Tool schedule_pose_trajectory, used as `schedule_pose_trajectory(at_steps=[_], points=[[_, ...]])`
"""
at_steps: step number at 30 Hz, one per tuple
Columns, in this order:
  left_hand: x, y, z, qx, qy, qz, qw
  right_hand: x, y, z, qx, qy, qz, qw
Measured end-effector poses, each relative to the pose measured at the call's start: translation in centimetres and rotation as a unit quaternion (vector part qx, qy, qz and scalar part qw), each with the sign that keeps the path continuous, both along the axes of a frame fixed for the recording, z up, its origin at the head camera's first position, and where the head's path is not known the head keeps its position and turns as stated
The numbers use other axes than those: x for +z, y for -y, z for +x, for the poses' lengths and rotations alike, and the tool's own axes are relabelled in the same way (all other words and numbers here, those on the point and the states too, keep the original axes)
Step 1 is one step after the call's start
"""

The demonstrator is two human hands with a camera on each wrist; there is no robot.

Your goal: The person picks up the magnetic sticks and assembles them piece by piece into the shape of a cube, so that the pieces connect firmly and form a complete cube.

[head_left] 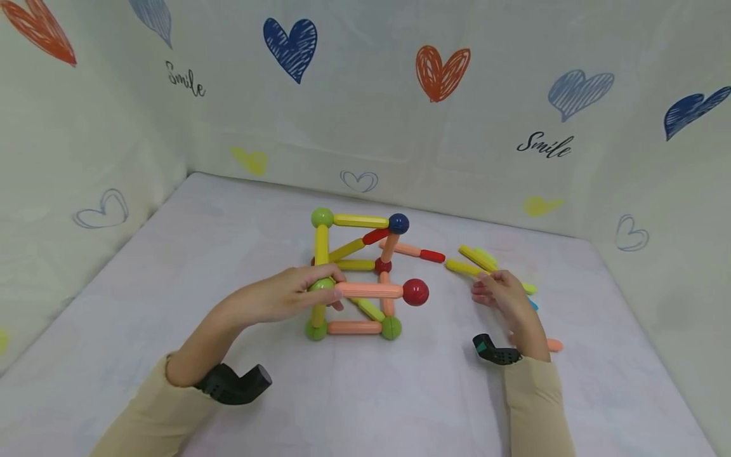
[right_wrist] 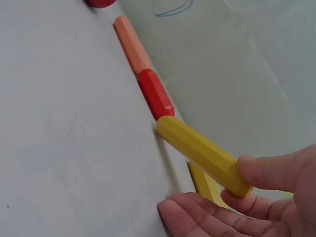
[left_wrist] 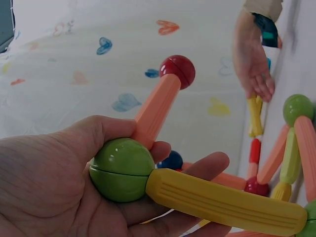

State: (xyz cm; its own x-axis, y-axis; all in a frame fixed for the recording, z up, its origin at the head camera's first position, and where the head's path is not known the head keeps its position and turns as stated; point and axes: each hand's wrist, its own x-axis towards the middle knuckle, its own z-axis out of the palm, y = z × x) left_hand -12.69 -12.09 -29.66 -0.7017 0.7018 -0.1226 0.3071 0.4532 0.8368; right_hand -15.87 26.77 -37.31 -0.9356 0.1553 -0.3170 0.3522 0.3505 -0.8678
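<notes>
A frame of coloured rods and balls stands mid-table. My left hand [head_left: 294, 293] grips its near upper green ball [left_wrist: 123, 170], thumb and fingers curled round it. From that ball a salmon rod [head_left: 370, 291] sticks out to the right, with a red ball [head_left: 415, 292] at its free end. A yellow rod [left_wrist: 227, 202] runs from the same green ball to another green ball. To the right, my right hand [head_left: 507, 298] pinches one end of a yellow rod [right_wrist: 205, 153] between thumb and finger. The other end of that rod points towards the frame.
Behind the right hand lie more loose rods, among them a yellow rod [head_left: 473, 256] and a yellow-green rod [head_left: 530, 289]. A salmon rod [head_left: 554, 345] lies near the right wrist. A red rod [head_left: 432, 256] joins a salmon rod behind the frame. A patterned cloth wall closes the back.
</notes>
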Motion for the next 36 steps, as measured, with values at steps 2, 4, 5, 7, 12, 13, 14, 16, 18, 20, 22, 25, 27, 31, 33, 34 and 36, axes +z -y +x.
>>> schedule_pose_trajectory(at_steps=[2,4,5,7,12,13,14,16,18,20,22,25,27,31,33,34,36], points=[[-0.1,0.0,0.0,0.0,0.001,-0.001,1.0,0.1,-0.2,0.3,0.004,-0.006,-0.011,0.9999],[-0.1,-0.1,0.0,0.0,0.001,-0.002,1.0,0.2,-0.2,0.5,0.009,-0.023,-0.012,0.9996],[-0.1,-0.1,0.0,0.0,0.002,-0.002,1.0,0.3,-0.1,0.5,0.01,-0.04,-0.013,0.9991],[-0.2,-0.1,0.0,-0.002,0.003,-0.001,1.0,0.7,0.3,0.6,0.016,-0.069,-0.002,0.9975],[-0.2,-0.1,-0.1,-0.006,-0.002,-0.001,1.0,2.7,2.5,1.4,0.073,-0.17,-0.012,0.9827],[-0.2,-0.1,-0.1,-0.006,-0.002,-0.002,1.0,3.2,3.1,1.6,0.097,-0.188,-0.019,0.9773],[-0.2,-0.1,-0.1,-0.006,-0.003,-0.003,1.0,3.6,3.6,1.9,0.124,-0.202,-0.025,0.9712],[-0.1,0.0,-0.2,-0.005,-0.004,-0.005,1.0,4.2,4.7,2.3,0.18,-0.216,-0.037,0.959],[-0.1,0.0,-0.2,-0.003,-0.005,-0.007,1.0,4.5,5.6,2.6,0.233,-0.217,-0.045,0.947],[-0.1,0.1,-0.2,-0.001,-0.003,-0.007,1.0,4.7,6.5,2.9,0.274,-0.204,-0.052,0.9385],[-0.1,0.2,-0.2,-0.001,-0.003,-0.007,1.0,4.7,7.2,3.1,0.306,-0.191,-0.058,0.9309],[-0.1,0.2,-0.3,-0.002,-0.004,-0.004,1.0,4.5,8.2,3.2,0.335,-0.169,-0.06,0.9248],[-0.2,0.2,-0.3,-0.003,-0.005,-0.003,1.0,4.3,8.6,3.2,0.352,-0.157,-0.061,0.9209],[-0.2,0.3,-0.3,-0.003,-0.006,-0.002,1.0,4.0,9.0,3.2,0.378,-0.144,-0.069,0.9121],[-0.2,0.3,-0.3,-0.002,-0.005,-0.002,1.0,4.0,9.1,3.1,0.39,-0.143,-0.073,0.9067],[-0.2,0.4,-0.2,-0.001,-0.005,-0.002,1.0,4.0,9.2,3.2,0.395,-0.146,-0.073,0.9043],[-0.2,0.4,-0.2,0.001,-0.005,-0.002,1.0,4.0,9.4,3.2,0.405,-0.149,-0.068,0.8994]])
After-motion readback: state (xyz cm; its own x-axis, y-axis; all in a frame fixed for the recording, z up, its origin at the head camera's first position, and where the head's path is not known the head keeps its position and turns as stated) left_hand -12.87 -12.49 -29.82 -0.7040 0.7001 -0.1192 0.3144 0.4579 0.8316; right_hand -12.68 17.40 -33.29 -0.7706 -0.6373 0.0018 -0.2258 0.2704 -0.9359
